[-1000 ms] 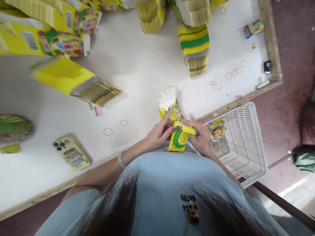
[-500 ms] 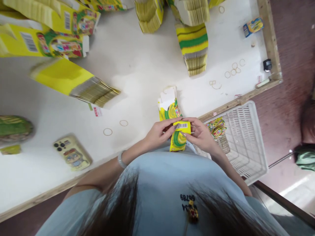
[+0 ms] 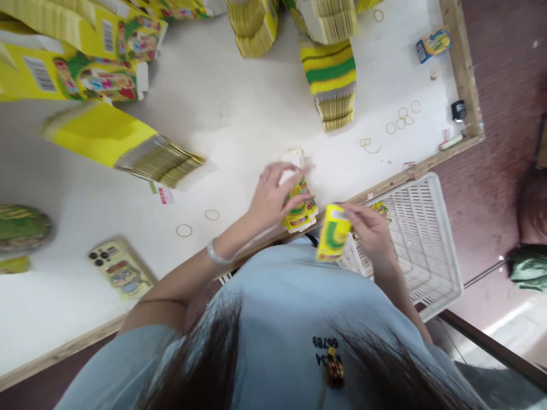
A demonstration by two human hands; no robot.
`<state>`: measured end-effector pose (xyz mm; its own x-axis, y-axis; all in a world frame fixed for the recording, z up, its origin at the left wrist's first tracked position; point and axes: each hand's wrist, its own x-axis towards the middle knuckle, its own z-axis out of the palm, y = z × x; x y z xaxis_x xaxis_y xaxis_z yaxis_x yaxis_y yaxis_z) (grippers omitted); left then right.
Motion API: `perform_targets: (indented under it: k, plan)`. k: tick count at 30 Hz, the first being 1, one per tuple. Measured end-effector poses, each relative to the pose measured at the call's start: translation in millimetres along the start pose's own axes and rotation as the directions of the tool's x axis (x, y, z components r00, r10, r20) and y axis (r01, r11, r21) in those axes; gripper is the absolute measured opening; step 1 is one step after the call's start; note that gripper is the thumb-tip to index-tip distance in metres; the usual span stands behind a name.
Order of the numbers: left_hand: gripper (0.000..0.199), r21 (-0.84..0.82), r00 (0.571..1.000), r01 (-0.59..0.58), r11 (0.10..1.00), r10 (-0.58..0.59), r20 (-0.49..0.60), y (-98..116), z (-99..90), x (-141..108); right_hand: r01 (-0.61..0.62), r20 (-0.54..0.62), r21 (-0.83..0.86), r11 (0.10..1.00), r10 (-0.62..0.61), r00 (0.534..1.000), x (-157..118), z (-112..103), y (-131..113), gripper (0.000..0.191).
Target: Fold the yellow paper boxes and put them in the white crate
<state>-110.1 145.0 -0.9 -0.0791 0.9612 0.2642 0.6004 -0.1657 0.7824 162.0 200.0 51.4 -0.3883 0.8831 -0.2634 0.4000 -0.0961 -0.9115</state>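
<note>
your right hand pinches the small yellow-green box by its top end, the box hanging to the hand's left. your left hand, fingers spread, is over the carton pile on the bench.

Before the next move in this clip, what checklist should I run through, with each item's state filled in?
1. Right hand grips the small yellow box: ok.
2. That box's flaps fully closed: cannot tell, blurred.
3. Left hand touching the flattish cartons under it: cannot tell.
4. Phone clear of both hands: ok.
5. White basket beside the table: ok.
6. Tabletop free of loose bands: not ok.
</note>
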Motion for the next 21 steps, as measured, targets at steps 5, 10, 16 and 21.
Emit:
perform_targets:
  k: [5,10,16,21]
  plan:
    - [0.057,0.062,0.969,0.246,0.967,-0.243,-0.052,-49,1.4,50,-0.124,-0.328,-0.724,0.679,-0.18,0.927,1,-79,1,0.041]
    - [0.02,0.1,0.979,0.202,0.974,-0.2,-0.029,-59,-5.6,63,0.116,-0.193,-0.707,0.697,-0.348,0.917,8,-51,-2,0.048]
    - [0.037,0.005,0.983,0.087,0.996,-0.085,-0.162,-21,-25.0,43,0.431,-0.109,-0.445,0.785,-0.525,0.844,42,56,-19,0.054]
    - [0.039,-0.138,0.93,0.153,0.979,-0.189,-0.314,28,-33.1,27,0.505,-0.116,-0.369,0.781,-0.577,0.808,52,108,-19,0.054]
